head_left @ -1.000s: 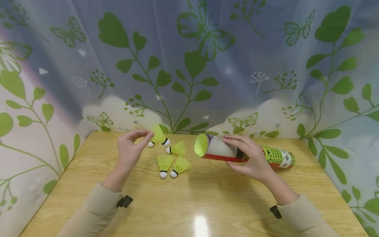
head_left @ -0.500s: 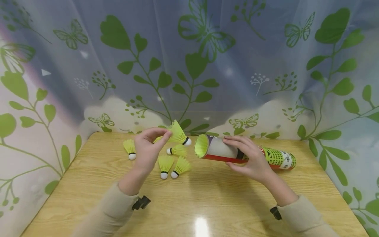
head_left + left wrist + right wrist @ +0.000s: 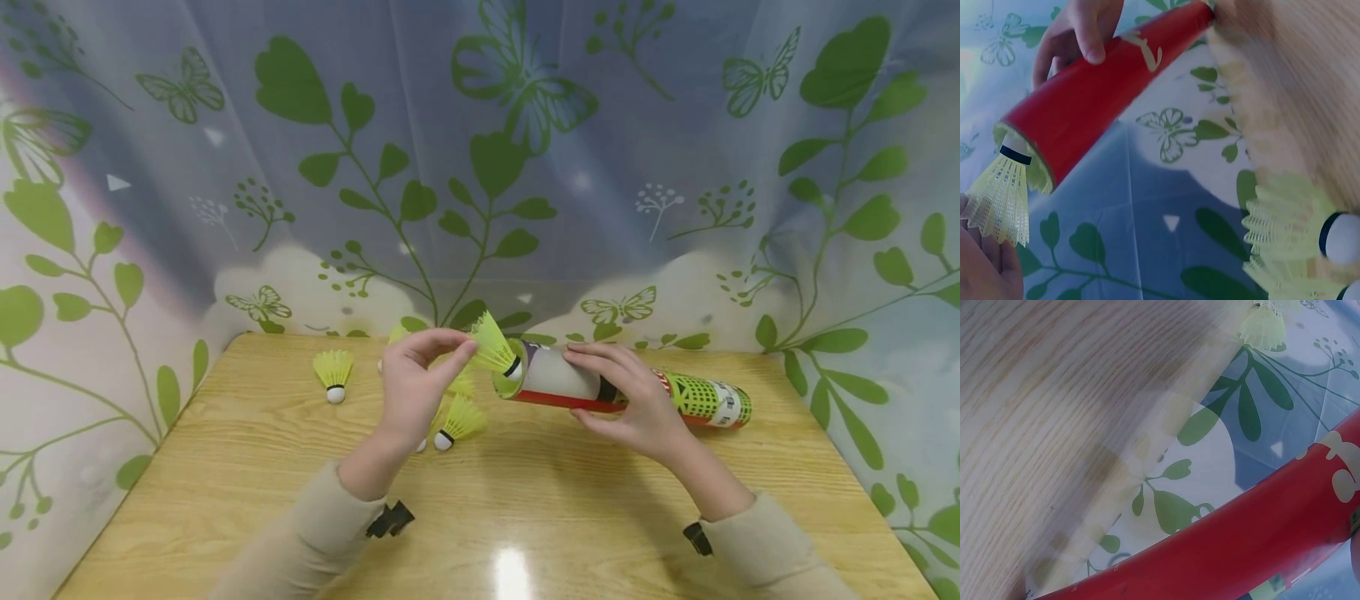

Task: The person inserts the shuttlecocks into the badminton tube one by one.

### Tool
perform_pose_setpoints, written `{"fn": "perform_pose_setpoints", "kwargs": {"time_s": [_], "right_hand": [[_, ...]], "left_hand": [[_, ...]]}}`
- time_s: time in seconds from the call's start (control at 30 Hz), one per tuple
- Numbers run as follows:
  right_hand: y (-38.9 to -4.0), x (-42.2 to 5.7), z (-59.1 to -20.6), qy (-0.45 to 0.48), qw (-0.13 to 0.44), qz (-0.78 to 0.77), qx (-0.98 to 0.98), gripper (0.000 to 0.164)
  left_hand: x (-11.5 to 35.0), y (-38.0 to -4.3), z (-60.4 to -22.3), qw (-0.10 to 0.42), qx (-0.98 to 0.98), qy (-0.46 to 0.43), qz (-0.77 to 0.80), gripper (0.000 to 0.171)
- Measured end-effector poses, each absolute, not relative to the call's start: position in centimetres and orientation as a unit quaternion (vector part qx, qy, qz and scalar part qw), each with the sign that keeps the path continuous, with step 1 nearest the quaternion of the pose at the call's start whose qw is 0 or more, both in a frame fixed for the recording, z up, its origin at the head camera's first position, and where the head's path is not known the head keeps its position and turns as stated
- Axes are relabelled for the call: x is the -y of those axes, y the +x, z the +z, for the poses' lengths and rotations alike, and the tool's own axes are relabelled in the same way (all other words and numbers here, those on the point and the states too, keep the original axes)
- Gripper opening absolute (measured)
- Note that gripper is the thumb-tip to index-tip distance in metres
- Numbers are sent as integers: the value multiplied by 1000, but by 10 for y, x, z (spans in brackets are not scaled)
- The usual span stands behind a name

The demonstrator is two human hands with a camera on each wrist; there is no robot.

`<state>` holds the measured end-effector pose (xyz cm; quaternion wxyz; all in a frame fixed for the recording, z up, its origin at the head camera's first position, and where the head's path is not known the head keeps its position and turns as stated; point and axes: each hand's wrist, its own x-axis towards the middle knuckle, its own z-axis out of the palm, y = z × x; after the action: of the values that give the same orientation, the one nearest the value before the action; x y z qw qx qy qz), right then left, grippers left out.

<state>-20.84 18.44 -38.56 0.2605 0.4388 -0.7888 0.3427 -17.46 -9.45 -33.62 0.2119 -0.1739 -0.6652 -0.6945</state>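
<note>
My left hand (image 3: 414, 387) pinches a yellow shuttlecock (image 3: 492, 343) by the edge of its skirt. The white cork points right and overlaps the open mouth of the shuttlecock tube (image 3: 558, 377). In the left wrist view the cork of this shuttlecock (image 3: 1011, 187) is just inside the tube's rim, skirt outside. My right hand (image 3: 637, 400) grips the tube around its middle, thumb below and fingers over the top. The tube lies tilted, mouth raised to the left and its far end low at the right. Its red side (image 3: 1229, 544) fills the lower right wrist view.
One loose shuttlecock (image 3: 332, 377) lies at the left of the wooden table (image 3: 600, 533). Another shuttlecock (image 3: 461, 421) lies near the middle, with others partly hidden behind my left hand. A patterned curtain (image 3: 420, 167) hangs at the back and sides.
My left hand has carried the shuttlecock rightward from the loose ones to the tube's mouth, cork turned toward it. My right hand and the tube have stayed nearly still.
</note>
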Motion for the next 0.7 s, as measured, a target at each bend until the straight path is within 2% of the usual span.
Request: {"fn": "perform_pose_setpoints", "kwargs": {"time_s": [0.27,0.7], "right_hand": [[-208,-183,-382,435,267,345,788,72],[-208,-184,-382,435,271,345,786,69]], "left_hand": [[84,-183,-354,194,664,-167,-703,14],[80,-184,-360,151,689,-168,-688,12]]}}
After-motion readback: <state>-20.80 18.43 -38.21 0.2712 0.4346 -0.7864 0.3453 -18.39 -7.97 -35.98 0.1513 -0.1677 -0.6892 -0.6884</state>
